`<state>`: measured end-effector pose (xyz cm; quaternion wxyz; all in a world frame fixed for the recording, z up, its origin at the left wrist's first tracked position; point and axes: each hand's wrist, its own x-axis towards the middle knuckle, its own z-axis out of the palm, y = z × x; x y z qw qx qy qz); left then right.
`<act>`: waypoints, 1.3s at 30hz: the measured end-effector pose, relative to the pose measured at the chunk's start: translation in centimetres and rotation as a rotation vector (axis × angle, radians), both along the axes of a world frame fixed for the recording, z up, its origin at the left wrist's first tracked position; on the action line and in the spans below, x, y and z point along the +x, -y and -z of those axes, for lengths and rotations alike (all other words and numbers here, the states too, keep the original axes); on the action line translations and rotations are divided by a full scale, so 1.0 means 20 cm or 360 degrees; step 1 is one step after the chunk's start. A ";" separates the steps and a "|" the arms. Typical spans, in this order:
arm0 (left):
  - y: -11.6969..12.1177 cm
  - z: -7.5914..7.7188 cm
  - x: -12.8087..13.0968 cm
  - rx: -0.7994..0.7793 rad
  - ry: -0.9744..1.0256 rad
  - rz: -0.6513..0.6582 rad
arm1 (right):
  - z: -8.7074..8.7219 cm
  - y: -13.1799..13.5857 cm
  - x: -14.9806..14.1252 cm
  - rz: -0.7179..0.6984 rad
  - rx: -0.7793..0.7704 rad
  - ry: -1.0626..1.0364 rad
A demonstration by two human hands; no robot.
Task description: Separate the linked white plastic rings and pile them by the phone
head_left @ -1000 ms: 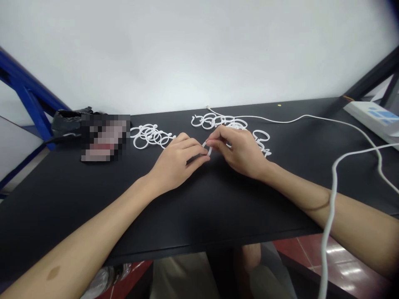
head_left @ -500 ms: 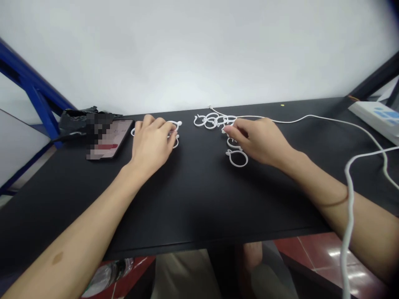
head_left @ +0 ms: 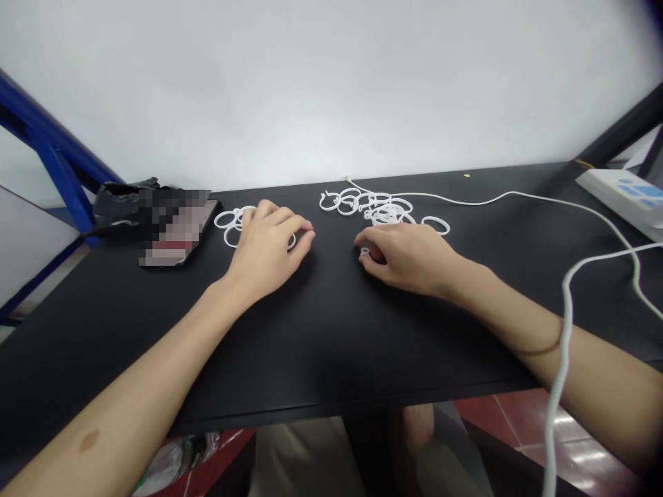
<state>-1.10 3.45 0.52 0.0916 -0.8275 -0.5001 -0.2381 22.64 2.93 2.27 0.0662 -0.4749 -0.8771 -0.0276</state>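
My right hand (head_left: 409,259) is pinched, thumb and index finger closed on a small white loop (head_left: 365,252). It sits right at the fingertips, low above or on the black tabletop (head_left: 311,359); can't tell which. Only a bit shows, its opening roughly toward my camera; the rest is hidden by the fingers, so I can't tell its long axis.

My left hand (head_left: 269,248) is palm down over the left ring cluster (head_left: 226,219), fingers curled, thumb and index tips near each other. Can't tell if it grips anything; rings show past its far side and under the thumb.

Right ring pile (head_left: 386,207) lies just beyond the right hand, rings overlapping, mostly flat, small knobs pointing various ways. One single ring (head_left: 436,225) lies flat at the pile's right, wider across than deep from my view.

Phone (head_left: 181,238) by the black bag (head_left: 117,201): screen pixelated, unreadable. White device (head_left: 616,197) at far right has blue patches, any print too small to read. White cable (head_left: 484,202) runs behind the right hand.
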 end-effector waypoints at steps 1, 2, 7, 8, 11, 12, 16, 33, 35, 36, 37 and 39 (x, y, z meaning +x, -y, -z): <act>0.01 0.00 0.01 -0.0031 0.0029 0.0079 | 0.01 0.00 0.00 -0.0025 0.0002 -0.0025; 0.01 0.01 0.02 -0.0065 0.0058 0.0147 | 0.02 0.00 0.00 -0.0057 -0.0002 -0.0057; 0.04 0.00 0.04 -0.0212 0.0154 0.0342 | 0.04 -0.01 -0.02 -0.0240 -0.0028 -0.0520; 0.04 0.00 0.04 -0.0244 0.0162 0.0361 | 0.04 0.00 -0.03 -0.0275 -0.0024 -0.0651; 0.06 -0.01 0.05 -0.0357 0.0162 0.0398 | 0.03 0.01 -0.05 -0.0345 -0.0044 -0.0931; 0.06 -0.01 0.05 -0.0392 0.0157 0.0404 | 0.03 0.02 -0.05 -0.0350 -0.0063 -0.0975; 0.07 -0.01 0.06 -0.0423 0.0140 0.0416 | 0.02 0.03 -0.05 -0.0353 -0.0129 -0.1027; 0.09 0.00 0.09 -0.0337 0.0202 0.0548 | 0.02 0.03 -0.05 -0.0441 -0.0174 -0.0992; 0.09 0.00 0.09 -0.0347 0.0199 0.0542 | 0.02 0.03 -0.05 -0.0457 -0.0148 -0.1026; 0.10 0.00 0.09 -0.0350 0.0194 0.0536 | 0.03 0.03 -0.05 -0.0463 -0.0138 -0.1040; 0.10 0.00 0.09 -0.0351 0.0191 0.0533 | 0.03 0.03 -0.05 -0.0465 -0.0129 -0.1045; 0.10 0.00 0.09 -0.0345 0.0193 0.0545 | 0.03 0.03 -0.05 -0.0461 -0.0104 -0.1012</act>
